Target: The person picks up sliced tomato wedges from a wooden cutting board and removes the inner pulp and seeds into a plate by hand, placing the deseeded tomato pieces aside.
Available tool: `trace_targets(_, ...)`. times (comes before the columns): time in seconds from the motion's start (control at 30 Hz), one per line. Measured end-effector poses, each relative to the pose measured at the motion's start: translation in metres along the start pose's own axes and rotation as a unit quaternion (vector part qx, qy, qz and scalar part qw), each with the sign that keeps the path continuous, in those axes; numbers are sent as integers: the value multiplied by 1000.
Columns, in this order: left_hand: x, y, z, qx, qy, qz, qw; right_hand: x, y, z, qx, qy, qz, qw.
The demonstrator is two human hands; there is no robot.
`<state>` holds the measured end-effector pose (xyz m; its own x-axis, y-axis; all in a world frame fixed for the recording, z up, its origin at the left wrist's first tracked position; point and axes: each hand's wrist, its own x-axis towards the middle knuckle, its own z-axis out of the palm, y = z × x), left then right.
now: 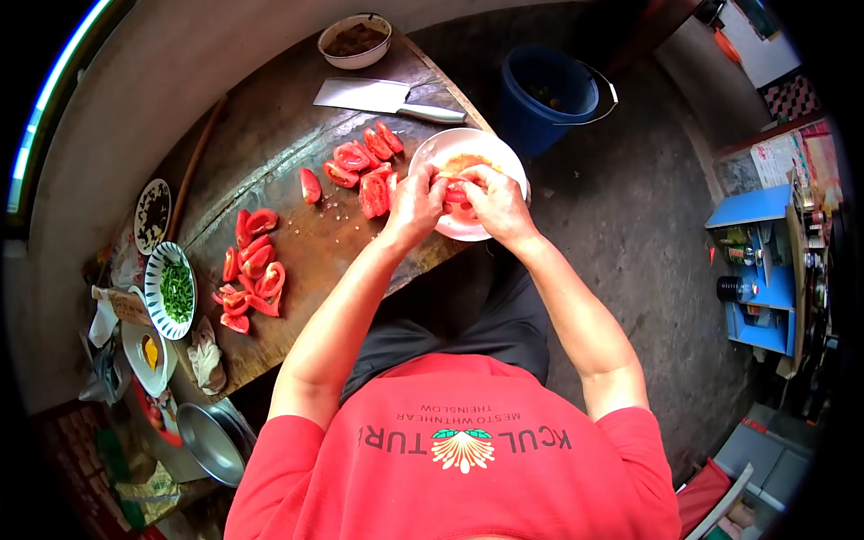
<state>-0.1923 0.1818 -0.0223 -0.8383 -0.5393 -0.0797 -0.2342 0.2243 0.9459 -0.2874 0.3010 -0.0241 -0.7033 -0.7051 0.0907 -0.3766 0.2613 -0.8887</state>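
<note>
Over a white plate (508,157) at the table's edge, my left hand (416,209) and my right hand (497,207) meet. Their fingers pinch a red tomato piece (456,193) between them. Reddish juice and yellowish seeds lie on the plate beneath. Just left of my left hand is a group of cut tomato wedges (351,157). A second group of tomato wedges (256,256) lies farther left on the board. Behind them rests a cleaver (364,94), its handle pointing right.
A bowl with dark contents (356,45) stands at the back of the wooden table (306,252). At left are a bowl of chopped greens (175,288), a crumpled cloth (207,355) and a metal basin (211,441). A blue bucket (531,126) stands on the floor, with blue shelves (765,288) at right.
</note>
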Motion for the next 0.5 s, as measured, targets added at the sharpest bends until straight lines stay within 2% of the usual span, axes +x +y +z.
trace_targets(0.03,-3,4,3,26,52,69,996,-5,-18,-3,-22,17,-23,999)
trace_targets(0.07,-5,9,5,53,106,135,984,-8,-26,-2,-44,68,-100,992)
trace_targets(0.1,-3,12,7,78,159,244,954,-8,-29,2,-52,109,-140,983)
trace_targets(0.13,2,5,9,119,168,261,943,-9,-30,7,-54,148,-178,971)
trace_targets(0.17,9,-18,12,218,114,159,956,-4,-8,15,-58,109,-117,985)
trace_targets(0.2,13,-22,10,249,17,51,967,-4,26,17,-79,36,-48,995)
trace_targets(0.23,2,-1,7,224,55,101,968,-6,5,14,-73,42,-11,996)
trace_targets(0.27,6,-8,12,184,106,145,967,-8,-7,14,-62,105,-77,990)
trace_targets(0.33,3,11,5,182,114,105,971,-10,-27,8,-28,107,-75,991)
trace_targets(0.4,11,-15,9,230,54,57,970,-9,1,10,-80,62,-22,995)
trace_targets(0.43,8,-10,7,202,71,67,975,-4,-4,10,-107,43,1,993)
trace_targets(0.5,1,-4,0,166,108,87,976,-11,-13,11,-73,99,-39,992)
